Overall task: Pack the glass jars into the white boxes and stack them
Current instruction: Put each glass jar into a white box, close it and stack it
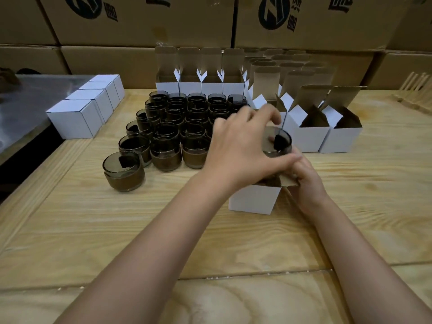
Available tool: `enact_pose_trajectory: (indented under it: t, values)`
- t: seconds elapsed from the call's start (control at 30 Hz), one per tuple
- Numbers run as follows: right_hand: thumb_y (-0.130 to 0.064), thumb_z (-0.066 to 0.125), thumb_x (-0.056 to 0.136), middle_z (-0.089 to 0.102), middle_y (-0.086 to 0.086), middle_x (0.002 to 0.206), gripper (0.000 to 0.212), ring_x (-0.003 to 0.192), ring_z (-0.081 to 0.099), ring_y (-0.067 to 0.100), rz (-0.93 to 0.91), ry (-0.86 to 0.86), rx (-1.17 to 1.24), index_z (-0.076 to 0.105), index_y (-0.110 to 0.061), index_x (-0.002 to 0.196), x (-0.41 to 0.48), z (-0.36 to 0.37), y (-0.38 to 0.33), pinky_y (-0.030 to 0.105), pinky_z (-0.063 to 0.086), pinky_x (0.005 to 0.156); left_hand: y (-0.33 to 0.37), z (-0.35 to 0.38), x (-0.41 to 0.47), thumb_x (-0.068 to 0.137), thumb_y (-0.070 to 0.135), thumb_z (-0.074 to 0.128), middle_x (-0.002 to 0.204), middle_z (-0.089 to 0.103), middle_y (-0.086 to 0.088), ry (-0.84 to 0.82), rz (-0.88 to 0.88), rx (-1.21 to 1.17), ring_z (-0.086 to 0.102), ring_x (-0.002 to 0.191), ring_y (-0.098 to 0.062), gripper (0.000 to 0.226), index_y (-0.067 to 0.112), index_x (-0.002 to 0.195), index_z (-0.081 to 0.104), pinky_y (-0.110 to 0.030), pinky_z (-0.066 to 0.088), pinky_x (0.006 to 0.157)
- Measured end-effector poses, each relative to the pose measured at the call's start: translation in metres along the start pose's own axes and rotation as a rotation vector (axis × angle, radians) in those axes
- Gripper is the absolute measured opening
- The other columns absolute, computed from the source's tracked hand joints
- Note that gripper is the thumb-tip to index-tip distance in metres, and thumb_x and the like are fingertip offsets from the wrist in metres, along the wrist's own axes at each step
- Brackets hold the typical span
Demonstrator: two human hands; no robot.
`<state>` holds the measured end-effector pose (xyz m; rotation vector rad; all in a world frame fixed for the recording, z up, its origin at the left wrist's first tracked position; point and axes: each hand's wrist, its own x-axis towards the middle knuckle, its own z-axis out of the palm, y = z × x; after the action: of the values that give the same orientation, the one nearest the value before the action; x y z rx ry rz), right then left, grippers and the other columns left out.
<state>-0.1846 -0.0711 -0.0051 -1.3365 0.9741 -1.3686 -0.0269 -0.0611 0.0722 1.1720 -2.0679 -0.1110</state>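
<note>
We are holding a glass jar (279, 143) in our left grip (236, 146), our right grip (306, 181) pinching the white box (253, 198); carton lettering (292, 18) unreadable.

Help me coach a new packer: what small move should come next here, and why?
Probably lower the jar straight down into the open white box. The left hand grips the jar by its rim close above the box's mouth. The jar is not yet inside, and the right hand holds the flap aside at the box's right edge, so the opening looks free.
</note>
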Motion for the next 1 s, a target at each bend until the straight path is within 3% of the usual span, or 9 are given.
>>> enact_pose_trajectory:
  t: [0.07, 0.17, 0.3, 0.63, 0.83, 0.93, 1.0]
  values:
    - [-0.016, 0.046, 0.075, 0.067, 0.007, 0.107, 0.056, 0.1, 0.065, 0.02, 0.001, 0.014, -0.015, 0.056, -0.02, 0.129, 0.001, 0.0, -0.001, 0.031, 0.054, 0.081, -0.005, 0.008, -0.004, 0.07, 0.068, 0.065, 0.108, 0.052, 0.009, -0.034, -0.001, 0.033, 0.046, 0.102, -0.006, 0.056, 0.037, 0.115, 0.055, -0.032, 0.027, 0.089]
    - [-0.014, 0.045, 0.067, 0.061, 0.014, 0.111, 0.061, 0.102, 0.063, 0.026, 0.029, 0.007, -0.038, 0.06, -0.032, 0.123, 0.002, 0.001, -0.003, 0.037, 0.053, 0.085, -0.017, 0.012, -0.007, 0.068, 0.069, 0.067, 0.101, 0.045, 0.011, -0.057, -0.052, 0.018, 0.03, 0.084, 0.004, 0.053, 0.038, 0.111, 0.06, -0.031, 0.025, 0.085]
    - [-0.014, 0.042, 0.059, 0.047, 0.01, 0.116, 0.066, 0.104, 0.053, 0.019, 0.06, 0.015, -0.106, 0.062, -0.045, 0.113, 0.002, 0.005, -0.005, 0.045, 0.05, 0.085, -0.023, 0.014, -0.007, 0.066, 0.073, 0.065, 0.101, 0.044, 0.011, -0.188, -0.033, 0.129, 0.041, 0.104, -0.008, 0.056, 0.04, 0.11, 0.059, -0.031, 0.022, 0.087]
    - [-0.019, 0.042, 0.059, 0.05, 0.002, 0.115, 0.064, 0.112, 0.046, 0.01, 0.079, 0.038, -0.175, 0.062, -0.052, 0.11, 0.0, 0.007, -0.006, 0.055, 0.042, 0.102, -0.023, 0.015, -0.002, 0.07, 0.083, 0.045, 0.111, 0.043, 0.003, -0.361, -0.043, 0.353, 0.037, 0.111, -0.02, 0.071, 0.037, 0.124, 0.05, -0.038, 0.023, 0.092]
    - [-0.018, 0.042, 0.064, 0.053, 0.003, 0.107, 0.061, 0.088, 0.059, -0.004, 0.053, 0.016, -0.144, 0.062, -0.046, 0.114, -0.001, 0.005, -0.006, 0.049, 0.049, 0.089, -0.023, 0.014, -0.003, 0.071, 0.084, 0.026, 0.13, 0.038, -0.001, -0.405, -0.03, 0.453, 0.036, 0.119, -0.023, 0.078, 0.038, 0.131, 0.045, -0.041, 0.027, 0.092]
    - [-0.016, 0.042, 0.068, 0.059, 0.014, 0.108, 0.059, 0.097, 0.062, 0.023, 0.033, 0.002, -0.095, 0.061, -0.041, 0.117, 0.001, 0.004, -0.004, 0.044, 0.049, 0.087, -0.023, 0.012, -0.004, 0.084, 0.076, 0.023, 0.144, 0.032, -0.001, -0.394, -0.086, 0.227, 0.029, 0.129, -0.024, 0.069, 0.037, 0.137, 0.042, -0.043, 0.029, 0.101]
    - [-0.014, 0.043, 0.065, 0.059, 0.014, 0.108, 0.06, 0.093, 0.061, 0.029, 0.043, 0.014, -0.049, 0.063, -0.04, 0.115, 0.002, 0.003, -0.004, 0.04, 0.049, 0.081, -0.024, 0.012, -0.007, 0.097, 0.059, 0.028, 0.144, 0.036, 0.001, -0.247, -0.172, -0.189, 0.031, 0.133, -0.018, 0.051, 0.033, 0.14, 0.041, -0.042, 0.031, 0.109]
